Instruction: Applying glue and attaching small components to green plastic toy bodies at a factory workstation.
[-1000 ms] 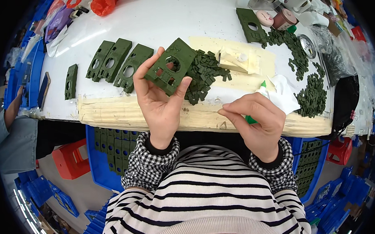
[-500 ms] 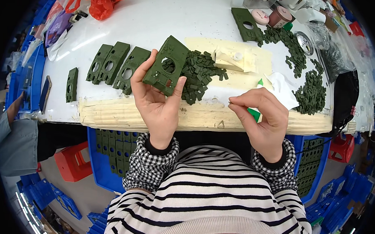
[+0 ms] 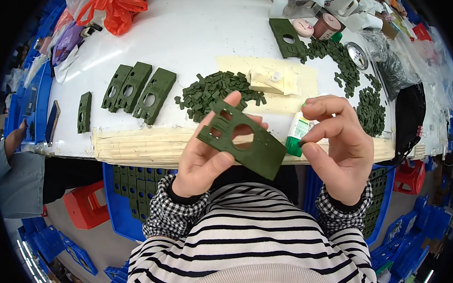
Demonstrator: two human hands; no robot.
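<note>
Head view: closest in, the left hand grasps a dark-green plastic hull plate above the table's front edge, thumb along its near side and fingers behind, probably so that the flat face and round opening stay uncovered. Beside it, the right hand pinches a tiny dark piece between thumb and a fingertip, a grip that seems suited to something so small. A white bottle with a green cap sits partly behind that hand; whether they touch, I cannot tell. Farther in on the table, loose green tiles lie heaped, likely for easy reach, beside a tape-wrapped block. Leftward, three similar plates slant side by side. Beyond rests a red plastic bag.
</note>
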